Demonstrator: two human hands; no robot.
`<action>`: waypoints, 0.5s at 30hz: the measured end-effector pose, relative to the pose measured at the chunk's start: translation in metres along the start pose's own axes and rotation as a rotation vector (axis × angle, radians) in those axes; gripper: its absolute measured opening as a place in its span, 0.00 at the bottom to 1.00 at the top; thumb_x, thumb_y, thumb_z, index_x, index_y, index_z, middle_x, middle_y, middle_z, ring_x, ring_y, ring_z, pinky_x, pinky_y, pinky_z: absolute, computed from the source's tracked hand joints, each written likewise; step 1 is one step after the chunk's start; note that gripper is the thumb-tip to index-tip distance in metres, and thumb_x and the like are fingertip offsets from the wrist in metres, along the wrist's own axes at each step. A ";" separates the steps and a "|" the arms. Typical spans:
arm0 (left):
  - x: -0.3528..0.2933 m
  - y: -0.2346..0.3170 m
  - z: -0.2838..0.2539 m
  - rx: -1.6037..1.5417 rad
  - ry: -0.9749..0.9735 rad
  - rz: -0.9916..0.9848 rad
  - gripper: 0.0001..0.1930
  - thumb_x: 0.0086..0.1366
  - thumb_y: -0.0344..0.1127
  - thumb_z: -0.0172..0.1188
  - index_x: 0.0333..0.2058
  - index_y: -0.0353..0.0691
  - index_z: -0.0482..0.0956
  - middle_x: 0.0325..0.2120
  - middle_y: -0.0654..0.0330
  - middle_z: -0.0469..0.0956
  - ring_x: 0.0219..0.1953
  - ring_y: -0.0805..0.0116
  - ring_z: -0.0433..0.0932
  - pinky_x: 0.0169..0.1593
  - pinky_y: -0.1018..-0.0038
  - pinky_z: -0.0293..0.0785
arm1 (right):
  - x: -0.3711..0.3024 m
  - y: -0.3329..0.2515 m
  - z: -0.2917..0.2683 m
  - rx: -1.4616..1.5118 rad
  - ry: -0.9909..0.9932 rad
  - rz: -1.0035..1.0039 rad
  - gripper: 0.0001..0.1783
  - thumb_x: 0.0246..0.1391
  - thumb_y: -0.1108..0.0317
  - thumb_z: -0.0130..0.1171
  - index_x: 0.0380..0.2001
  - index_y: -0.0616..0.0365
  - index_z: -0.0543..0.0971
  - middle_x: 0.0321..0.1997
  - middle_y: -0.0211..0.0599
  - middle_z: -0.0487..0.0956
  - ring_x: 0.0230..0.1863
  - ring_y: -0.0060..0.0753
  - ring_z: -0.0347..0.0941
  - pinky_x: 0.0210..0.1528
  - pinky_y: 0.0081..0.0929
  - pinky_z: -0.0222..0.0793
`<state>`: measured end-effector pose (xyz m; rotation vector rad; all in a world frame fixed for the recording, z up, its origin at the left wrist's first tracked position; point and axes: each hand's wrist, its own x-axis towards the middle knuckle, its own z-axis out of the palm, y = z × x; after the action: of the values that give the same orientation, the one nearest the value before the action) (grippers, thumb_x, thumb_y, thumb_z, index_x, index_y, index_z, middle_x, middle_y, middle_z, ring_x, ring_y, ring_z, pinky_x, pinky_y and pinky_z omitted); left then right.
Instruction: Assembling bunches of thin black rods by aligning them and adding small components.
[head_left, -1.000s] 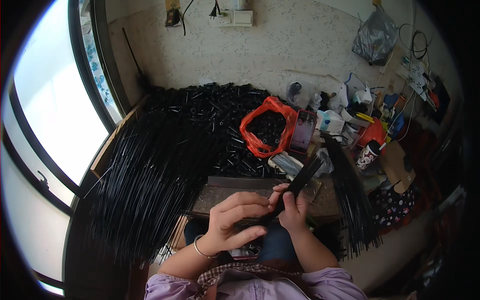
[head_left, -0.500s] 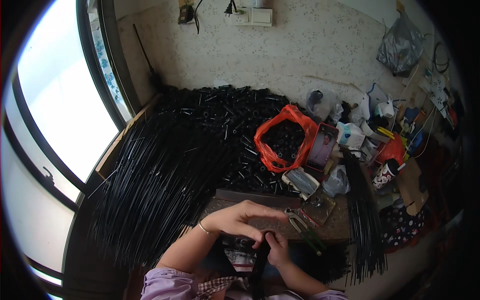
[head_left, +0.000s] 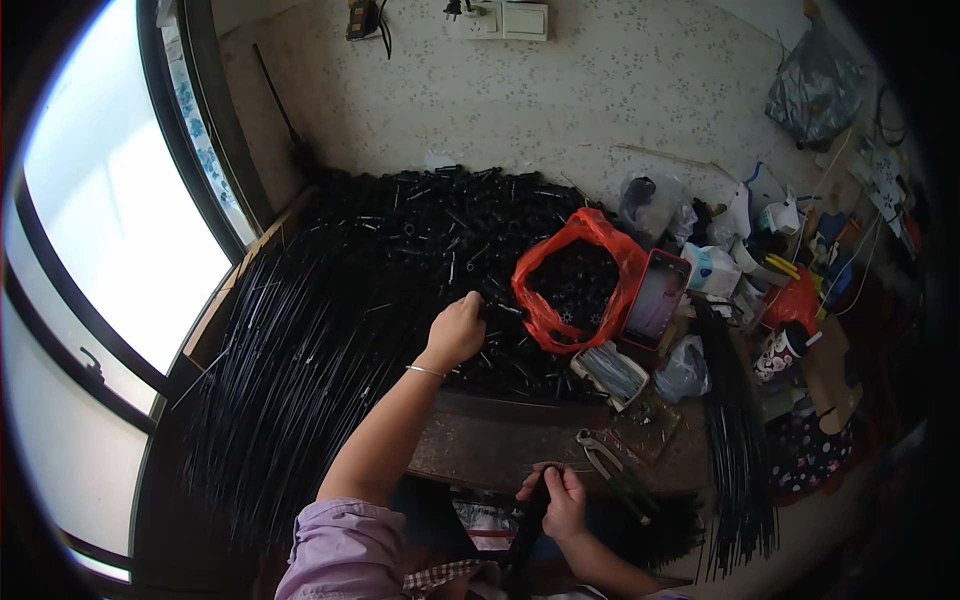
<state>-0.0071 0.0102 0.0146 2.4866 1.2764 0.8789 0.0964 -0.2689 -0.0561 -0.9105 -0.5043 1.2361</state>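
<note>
My left hand (head_left: 458,328) is out over the heap of short black tubular parts (head_left: 430,225), its fingers curled down at the heap's near edge. What lies in those fingers is hidden. Close to my body, my right hand (head_left: 562,508) is closed around a long black piece (head_left: 524,535) that runs down toward my lap; its exact kind is too dark to make out. Pliers with green handles (head_left: 612,470) lie on the worktable (head_left: 480,440), just beyond my right hand.
Long thin black rods (head_left: 290,370) cover the left side, and another bundle (head_left: 735,450) hangs at the right. A red plastic bag (head_left: 530,320) holds small black parts. Beside it stand a phone (head_left: 655,300), a tray of thin pieces (head_left: 612,375) and a patterned cup (head_left: 780,355).
My left hand has moved away from my right hand, forward onto the heap, and its fingers have curled. My right hand keeps the black piece in nearly the same place.
</note>
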 end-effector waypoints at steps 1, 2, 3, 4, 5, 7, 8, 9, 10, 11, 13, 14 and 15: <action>-0.009 0.008 -0.009 0.007 -0.093 -0.036 0.12 0.50 0.35 0.55 0.33 0.38 0.68 0.29 0.49 0.75 0.34 0.49 0.74 0.35 0.59 0.71 | -0.001 0.000 0.002 -0.005 -0.004 -0.004 0.11 0.60 0.66 0.43 0.37 0.61 0.71 0.29 0.37 0.75 0.27 0.28 0.73 0.34 0.25 0.71; -0.017 0.021 -0.018 0.080 -0.233 -0.020 0.12 0.50 0.37 0.56 0.32 0.38 0.70 0.28 0.50 0.76 0.33 0.51 0.75 0.35 0.60 0.72 | -0.003 -0.001 0.004 -0.010 -0.002 -0.016 0.10 0.61 0.66 0.43 0.37 0.61 0.71 0.29 0.37 0.75 0.27 0.28 0.73 0.34 0.25 0.71; -0.028 0.030 -0.025 0.162 -0.366 -0.005 0.12 0.49 0.39 0.57 0.31 0.39 0.72 0.27 0.52 0.77 0.32 0.53 0.76 0.34 0.61 0.73 | -0.006 -0.004 0.010 -0.012 0.003 -0.029 0.10 0.61 0.66 0.43 0.37 0.61 0.71 0.29 0.37 0.75 0.27 0.28 0.73 0.34 0.25 0.71; -0.039 0.024 -0.012 0.218 -0.368 0.048 0.12 0.47 0.43 0.60 0.26 0.40 0.77 0.24 0.53 0.77 0.30 0.53 0.78 0.33 0.61 0.74 | -0.010 -0.007 0.017 -0.041 -0.020 -0.021 0.10 0.60 0.66 0.44 0.36 0.61 0.71 0.28 0.37 0.75 0.27 0.29 0.73 0.33 0.26 0.71; -0.047 0.027 -0.005 0.290 -0.385 0.026 0.08 0.48 0.39 0.58 0.22 0.41 0.78 0.22 0.53 0.77 0.28 0.54 0.78 0.31 0.62 0.75 | -0.015 -0.010 0.023 -0.070 -0.038 -0.018 0.10 0.60 0.66 0.45 0.36 0.61 0.71 0.27 0.37 0.75 0.26 0.30 0.73 0.33 0.27 0.72; -0.059 0.019 0.019 0.374 -0.339 0.041 0.05 0.49 0.33 0.55 0.21 0.41 0.79 0.22 0.54 0.78 0.27 0.55 0.78 0.30 0.64 0.75 | -0.023 -0.007 0.024 -0.096 -0.098 -0.013 0.11 0.60 0.65 0.44 0.39 0.61 0.70 0.29 0.37 0.75 0.29 0.28 0.74 0.34 0.24 0.71; -0.062 0.017 0.029 0.413 -0.326 0.069 0.06 0.49 0.31 0.53 0.22 0.40 0.79 0.22 0.54 0.78 0.27 0.55 0.78 0.30 0.64 0.76 | -0.024 0.003 0.019 -0.082 -0.103 -0.010 0.11 0.60 0.65 0.44 0.40 0.61 0.69 0.29 0.37 0.75 0.29 0.28 0.74 0.34 0.24 0.71; -0.062 0.025 0.034 0.443 -0.349 0.096 0.06 0.49 0.31 0.54 0.22 0.40 0.79 0.24 0.54 0.78 0.30 0.56 0.79 0.32 0.65 0.76 | -0.023 0.011 0.009 -0.066 -0.080 -0.022 0.11 0.61 0.65 0.43 0.41 0.61 0.69 0.29 0.38 0.75 0.29 0.29 0.74 0.34 0.24 0.71; -0.065 0.013 0.045 0.429 -0.265 0.126 0.06 0.49 0.31 0.54 0.22 0.40 0.79 0.28 0.54 0.77 0.33 0.56 0.78 0.34 0.65 0.76 | -0.023 0.011 0.009 -0.061 -0.056 -0.045 0.11 0.61 0.66 0.43 0.42 0.61 0.68 0.30 0.38 0.75 0.29 0.29 0.74 0.35 0.24 0.71; -0.069 0.003 0.046 0.428 -0.247 0.055 0.06 0.50 0.31 0.53 0.23 0.40 0.79 0.31 0.55 0.75 0.36 0.56 0.76 0.35 0.65 0.76 | -0.022 0.013 0.010 -0.053 -0.037 -0.065 0.11 0.61 0.66 0.43 0.43 0.61 0.67 0.31 0.39 0.75 0.30 0.30 0.74 0.35 0.24 0.71; -0.083 -0.006 0.039 0.416 -0.146 0.039 0.05 0.50 0.32 0.56 0.27 0.39 0.75 0.33 0.56 0.72 0.38 0.56 0.73 0.33 0.64 0.75 | -0.019 0.023 0.000 0.029 -0.083 0.008 0.12 0.60 0.65 0.46 0.41 0.61 0.70 0.32 0.35 0.76 0.32 0.26 0.74 0.36 0.20 0.70; -0.088 0.001 0.029 0.378 -0.073 0.037 0.06 0.49 0.32 0.57 0.27 0.39 0.74 0.31 0.55 0.73 0.36 0.55 0.74 0.32 0.63 0.74 | -0.019 0.027 -0.004 0.040 -0.083 -0.045 0.11 0.59 0.65 0.47 0.40 0.61 0.71 0.32 0.34 0.76 0.32 0.24 0.74 0.37 0.20 0.70; -0.095 0.011 0.015 0.347 -0.002 0.014 0.07 0.49 0.32 0.59 0.28 0.39 0.72 0.30 0.55 0.73 0.34 0.55 0.74 0.31 0.63 0.73 | -0.021 0.030 -0.006 0.049 -0.096 -0.082 0.11 0.59 0.65 0.48 0.39 0.61 0.72 0.31 0.33 0.77 0.33 0.22 0.73 0.38 0.19 0.69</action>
<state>-0.0336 -0.0707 -0.0319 2.7556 1.5250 0.7070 0.0775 -0.2888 -0.0812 -0.7844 -0.5799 1.2164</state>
